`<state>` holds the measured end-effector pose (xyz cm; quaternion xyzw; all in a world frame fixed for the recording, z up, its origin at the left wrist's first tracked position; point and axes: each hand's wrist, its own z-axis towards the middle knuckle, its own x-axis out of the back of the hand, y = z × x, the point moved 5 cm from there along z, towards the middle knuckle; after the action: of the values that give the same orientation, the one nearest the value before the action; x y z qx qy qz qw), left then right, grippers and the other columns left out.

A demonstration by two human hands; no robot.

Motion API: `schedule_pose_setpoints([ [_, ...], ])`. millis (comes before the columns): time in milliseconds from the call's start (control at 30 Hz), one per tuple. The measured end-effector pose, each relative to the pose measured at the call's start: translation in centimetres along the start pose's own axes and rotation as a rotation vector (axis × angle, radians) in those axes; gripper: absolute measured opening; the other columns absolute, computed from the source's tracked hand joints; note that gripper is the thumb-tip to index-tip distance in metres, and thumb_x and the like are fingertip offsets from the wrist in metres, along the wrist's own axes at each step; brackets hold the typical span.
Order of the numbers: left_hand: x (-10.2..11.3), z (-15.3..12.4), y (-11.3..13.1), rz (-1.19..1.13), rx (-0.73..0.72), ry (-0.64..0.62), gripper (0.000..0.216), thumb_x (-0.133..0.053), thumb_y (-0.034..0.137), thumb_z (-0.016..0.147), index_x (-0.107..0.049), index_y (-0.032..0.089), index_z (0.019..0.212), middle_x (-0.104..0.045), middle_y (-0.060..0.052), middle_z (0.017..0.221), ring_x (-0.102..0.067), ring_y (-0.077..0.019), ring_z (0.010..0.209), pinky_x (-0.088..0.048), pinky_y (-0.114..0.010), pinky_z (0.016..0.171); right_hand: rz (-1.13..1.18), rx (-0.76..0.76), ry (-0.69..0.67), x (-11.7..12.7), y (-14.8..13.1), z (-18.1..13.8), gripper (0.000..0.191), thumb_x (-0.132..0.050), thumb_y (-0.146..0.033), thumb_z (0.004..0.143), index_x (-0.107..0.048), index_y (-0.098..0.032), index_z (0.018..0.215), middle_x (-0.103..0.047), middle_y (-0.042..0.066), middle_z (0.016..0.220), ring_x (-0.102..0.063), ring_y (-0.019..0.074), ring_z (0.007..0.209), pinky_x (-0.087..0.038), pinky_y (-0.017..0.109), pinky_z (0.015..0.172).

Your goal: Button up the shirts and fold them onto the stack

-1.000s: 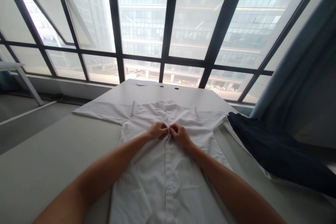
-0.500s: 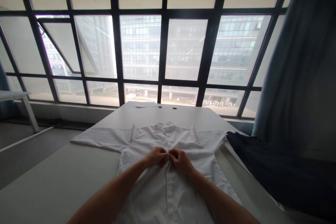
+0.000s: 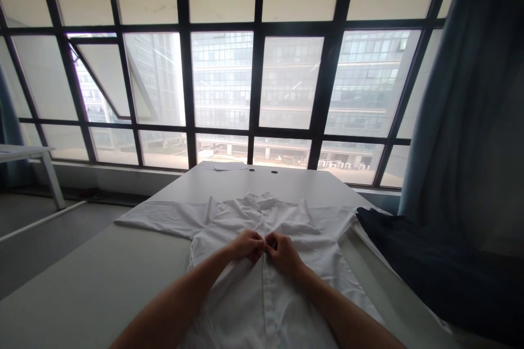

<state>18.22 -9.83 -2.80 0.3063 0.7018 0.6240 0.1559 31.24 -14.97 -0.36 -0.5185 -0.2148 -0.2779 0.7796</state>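
A white long-sleeved shirt [image 3: 298,305] lies front side up on the white table [image 3: 94,262], its collar [image 3: 258,199] pointing to the far end and its sleeves spread to both sides. My left hand [image 3: 248,244] pinches the front opening at mid-chest from the left. Opposite it, my right hand [image 3: 281,251] pinches the other edge of that opening, the fingertips of both hands meeting there. Any button between the fingers is hidden. Below my hands the button placket [image 3: 266,294] runs straight toward me.
Dark navy cloth [image 3: 426,262] lies along the table's right edge, over some white fabric. Sheets of paper [image 3: 223,166] rest at the far end near two dark round holes. A blue curtain [image 3: 442,136] hangs at right; another white table [image 3: 24,152] stands at left.
The view has tilted up slightly, so everything sits a little lower and to the right. Both hands keep their pinch at the same spot on the shirt, with only small finger movement.
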Motion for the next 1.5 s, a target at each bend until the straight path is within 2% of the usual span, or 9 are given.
schedule_pose_setpoints([
  [367,0.0,-0.4,0.6,0.032,-0.025,-0.035,0.037,-0.070,0.048,0.069,-0.059,0.012,0.073,-0.057,0.004,0.051,-0.050,-0.0077,0.040,-0.038,-0.020,0.043,-0.071,-0.015,-0.012,0.0,-0.3,-0.3,0.018,-0.062,-0.031,0.078,-0.071,-0.015,0.079,-0.071,0.004,0.071,-0.062,0.0182,0.066,-0.041,0.026,0.064],
  [567,-0.2,-0.5,0.6,0.113,-0.034,0.029,0.056,-0.065,0.068,0.066,-0.059,0.013,0.068,-0.057,0.002,0.051,-0.051,-0.0088,0.040,-0.036,-0.021,0.041,-0.148,-0.032,0.010,0.1,-0.6,-0.4,0.016,-0.063,-0.028,0.077,-0.072,-0.015,0.082,-0.073,0.006,0.075,-0.064,0.0185,0.068,-0.041,0.025,0.063],
  [700,-0.2,-0.3,0.6,0.157,-0.079,0.115,0.060,-0.066,0.072,0.062,-0.056,0.014,0.059,-0.050,0.004,0.045,-0.045,-0.0078,0.038,-0.031,-0.021,0.039,-0.125,-0.019,0.009,0.1,-0.7,-0.4,0.015,-0.061,-0.024,0.078,-0.074,-0.017,0.082,-0.075,0.007,0.078,-0.067,0.0190,0.072,-0.043,0.023,0.064],
  [833,-0.1,0.0,0.4,0.163,-0.066,0.119,0.054,-0.067,0.067,0.064,-0.054,0.015,0.056,-0.047,0.005,0.043,-0.043,-0.0071,0.037,-0.028,-0.021,0.040,-0.106,-0.008,0.007,0.1,-0.7,-0.5,0.015,-0.064,-0.026,0.077,-0.074,-0.017,0.085,-0.075,0.007,0.080,-0.068,0.0197,0.075,-0.044,0.023,0.067],
  [1100,0.0,0.3,0.0,0.191,-0.060,0.147,0.036,-0.062,0.046,0.076,-0.054,0.015,0.059,-0.044,0.007,0.042,-0.042,-0.0068,0.037,-0.027,-0.020,0.040,-0.133,-0.006,0.020,0.1,-0.4,-0.4,0.015,-0.066,-0.029,0.078,-0.072,-0.016,0.081,-0.073,0.006,0.076,-0.066,0.0184,0.070,-0.043,0.024,0.065],
  [1367,-0.3,-0.5,0.9,0.131,-0.079,0.104,0.036,-0.066,0.047,0.073,-0.061,0.013,0.066,-0.048,0.006,0.045,-0.044,-0.0069,0.037,-0.031,-0.019,0.038,-0.125,0.002,0.040,0.3,-0.7,-0.6,0.017,-0.062,-0.031,0.080,-0.071,-0.017,0.082,-0.073,0.006,0.076,-0.066,0.0180,0.070,-0.042,0.023,0.063],
  [1500,-0.3,-0.5,1.1,0.104,-0.086,0.113,0.037,-0.070,0.047,0.069,-0.060,0.012,0.062,-0.048,0.006,0.044,-0.042,-0.0054,0.037,-0.031,-0.018,0.038,-0.120,-0.013,0.022,0.4,-0.7,-0.6,0.016,-0.062,-0.029,0.079,-0.073,-0.018,0.084,-0.074,0.006,0.078,-0.067,0.0183,0.071,-0.042,0.023,0.064],
])
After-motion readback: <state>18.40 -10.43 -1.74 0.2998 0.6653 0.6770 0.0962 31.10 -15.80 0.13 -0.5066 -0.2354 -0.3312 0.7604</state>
